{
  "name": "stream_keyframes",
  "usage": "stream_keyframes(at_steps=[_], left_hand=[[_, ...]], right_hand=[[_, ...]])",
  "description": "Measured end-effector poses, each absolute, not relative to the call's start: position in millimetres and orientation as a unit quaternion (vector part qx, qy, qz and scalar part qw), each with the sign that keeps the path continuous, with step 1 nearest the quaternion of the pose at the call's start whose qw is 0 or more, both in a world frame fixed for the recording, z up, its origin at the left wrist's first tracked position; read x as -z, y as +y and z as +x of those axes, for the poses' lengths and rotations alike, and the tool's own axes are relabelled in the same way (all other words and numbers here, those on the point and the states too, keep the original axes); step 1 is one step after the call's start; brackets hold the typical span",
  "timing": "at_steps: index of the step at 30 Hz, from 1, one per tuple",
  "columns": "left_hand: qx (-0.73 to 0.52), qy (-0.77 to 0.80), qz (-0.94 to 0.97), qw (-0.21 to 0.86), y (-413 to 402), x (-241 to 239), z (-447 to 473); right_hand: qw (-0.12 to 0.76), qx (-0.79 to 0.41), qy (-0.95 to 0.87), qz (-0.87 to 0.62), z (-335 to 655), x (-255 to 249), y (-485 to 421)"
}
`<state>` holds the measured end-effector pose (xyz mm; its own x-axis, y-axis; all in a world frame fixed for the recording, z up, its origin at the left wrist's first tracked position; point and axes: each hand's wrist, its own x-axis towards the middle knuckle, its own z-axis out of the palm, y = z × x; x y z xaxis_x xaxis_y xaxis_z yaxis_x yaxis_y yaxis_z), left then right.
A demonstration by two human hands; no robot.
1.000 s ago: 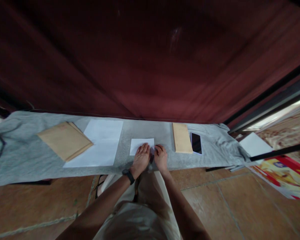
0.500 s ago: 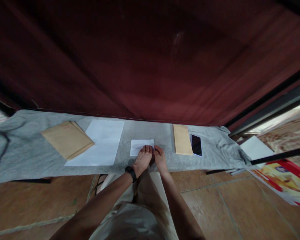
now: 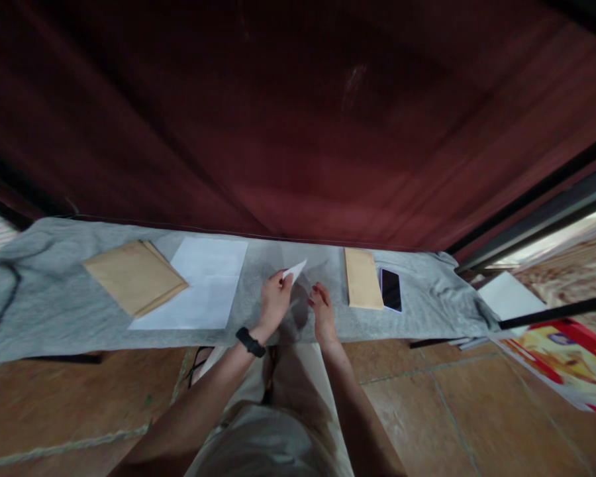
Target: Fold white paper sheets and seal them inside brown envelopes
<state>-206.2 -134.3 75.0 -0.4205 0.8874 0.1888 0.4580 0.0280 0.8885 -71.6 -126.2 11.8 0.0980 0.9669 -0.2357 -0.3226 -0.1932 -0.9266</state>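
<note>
My left hand [image 3: 274, 301], with a black band on its wrist, is closed on a folded sheet of white paper [image 3: 296, 270]. The paper is tilted up off the grey cloth, and its lower part is hidden by my fingers. To the right of it, my right hand [image 3: 322, 310] hovers over the cloth with its fingers apart and slightly curled, holding nothing. A gap separates it from the paper.
Grey cloth [image 3: 248, 301] covers the narrow table. At left, brown envelopes [image 3: 134, 278] overlap white sheets [image 3: 208, 285]. A stack of brown envelopes [image 3: 362, 278] and a phone [image 3: 391, 290] lie at right. Dark red fabric [image 3: 298, 132] hangs behind the table.
The folded paper lay flat under both hands; now my left hand has lifted and tilted it. My right hand has come away from it, a little to the right, and its fingers have spread.
</note>
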Motion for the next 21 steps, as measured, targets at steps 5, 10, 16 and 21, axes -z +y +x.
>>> stream_keyframes(at_steps=[5,10,16,21], left_hand=[[-0.671,0.595,0.225,0.381,-126,-63,-215],[-0.622,0.641,0.222,0.391,-138,-39,-220],[-0.529,0.696,0.307,0.376,-151,-22,-227],[-0.426,0.733,0.387,0.362,-157,-18,-231]], right_hand=[[0.507,-0.658,-0.298,-0.471,-77,-4,-132],[0.516,-0.667,-0.278,-0.461,-77,4,-133],[0.539,-0.486,-0.412,-0.55,-60,21,-114],[0.472,-0.328,-0.575,-0.583,-44,30,-107]])
